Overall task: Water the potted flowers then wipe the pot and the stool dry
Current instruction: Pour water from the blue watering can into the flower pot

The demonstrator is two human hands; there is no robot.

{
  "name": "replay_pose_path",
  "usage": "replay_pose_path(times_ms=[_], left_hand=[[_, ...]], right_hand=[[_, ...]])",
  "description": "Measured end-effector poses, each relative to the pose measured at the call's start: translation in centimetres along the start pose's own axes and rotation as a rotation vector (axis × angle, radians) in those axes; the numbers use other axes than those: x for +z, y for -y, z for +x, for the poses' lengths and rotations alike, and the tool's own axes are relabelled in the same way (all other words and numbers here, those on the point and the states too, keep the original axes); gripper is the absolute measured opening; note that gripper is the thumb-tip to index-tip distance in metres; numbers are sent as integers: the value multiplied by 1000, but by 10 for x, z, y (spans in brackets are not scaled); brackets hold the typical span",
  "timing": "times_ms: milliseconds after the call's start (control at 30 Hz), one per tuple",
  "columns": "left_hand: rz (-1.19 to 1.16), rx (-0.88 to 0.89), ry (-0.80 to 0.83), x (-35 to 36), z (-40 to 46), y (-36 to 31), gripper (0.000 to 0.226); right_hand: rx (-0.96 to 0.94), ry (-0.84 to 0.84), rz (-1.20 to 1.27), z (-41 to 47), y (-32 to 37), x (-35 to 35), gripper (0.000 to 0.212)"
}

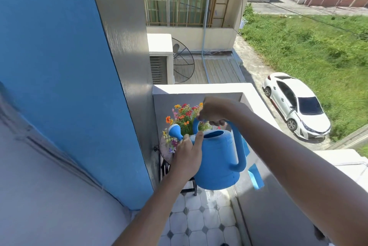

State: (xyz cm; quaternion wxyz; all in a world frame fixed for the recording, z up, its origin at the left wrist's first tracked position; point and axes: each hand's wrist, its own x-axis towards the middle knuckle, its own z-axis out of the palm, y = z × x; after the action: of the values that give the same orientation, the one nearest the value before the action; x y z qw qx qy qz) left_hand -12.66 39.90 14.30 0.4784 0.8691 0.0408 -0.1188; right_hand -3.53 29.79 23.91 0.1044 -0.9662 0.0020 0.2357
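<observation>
Outdoors, narrow tiled balcony point(201, 224), blue wall point(59, 66), right hand point(214, 111) and left hand point(188, 155) gripping watering can point(217, 158) above flowers point(183, 116).

Harsh sunlight, shaded balcony corner, wide-angle bending at the edges, slight blur at lower left.

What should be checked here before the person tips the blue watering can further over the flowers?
1. Right hand gripping the top handle of the watering can: ok.
2. Left hand steadying the can at the base of the spout: ok.
3. Spout rose pointed at the flowers: ok, it sits at their left edge.
4. Water already flowing from the rose: cannot tell.
5. Pot sitting steady on the stool: cannot tell, the can and hands hide the pot.
6. Cloth at hand for wiping: not ok, none in view.
</observation>
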Motion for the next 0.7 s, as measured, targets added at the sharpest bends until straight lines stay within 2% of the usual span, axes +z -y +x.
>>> replay_pose_path(times_ms=[433,567,700], left_hand=[[-112,-4,159,30,-17,-2,82],[-116,16,189,40,-15,-11,76],[-135,26,226,52,-14,-21,97]], right_hand=[[88,56,14,-19,-31,9,29],[126,11,42,-23,-49,9,32],[166,-1,62,-27,-68,7,32]])
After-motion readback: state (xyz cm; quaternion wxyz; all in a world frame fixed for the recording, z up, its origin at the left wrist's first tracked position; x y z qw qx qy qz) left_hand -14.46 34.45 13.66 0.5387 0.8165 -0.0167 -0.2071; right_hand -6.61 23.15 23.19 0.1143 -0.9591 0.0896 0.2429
